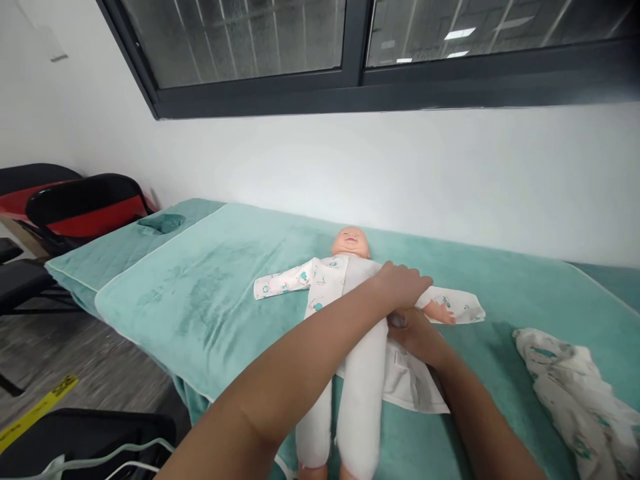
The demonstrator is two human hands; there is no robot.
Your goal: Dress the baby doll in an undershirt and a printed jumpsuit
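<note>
A baby doll (351, 241) lies on its back on the bed, its head toward the wall and its white cloth legs (363, 400) toward me. A white baby shirt (327, 283) with green prints covers its chest on the left and one arm. On the right, the other sleeve (465, 305) lies flat, with the doll's bare hand (440, 312) on top of it. My left hand (404, 285) reaches across the doll, its fingers curled over that arm. Just below, my right hand (416, 332) is closed beside the doll's body; what its fingers hold is hidden. The shirt's lower part (415, 383) spreads under the right forearm.
A green plush cover (200, 287) lies over the bed, which stands against the white wall under a dark window frame (300, 97). A crumpled printed garment (575, 393) lies at the right. Black and red chairs (93, 207) stand at left. White cables (125, 453) cross the lower left.
</note>
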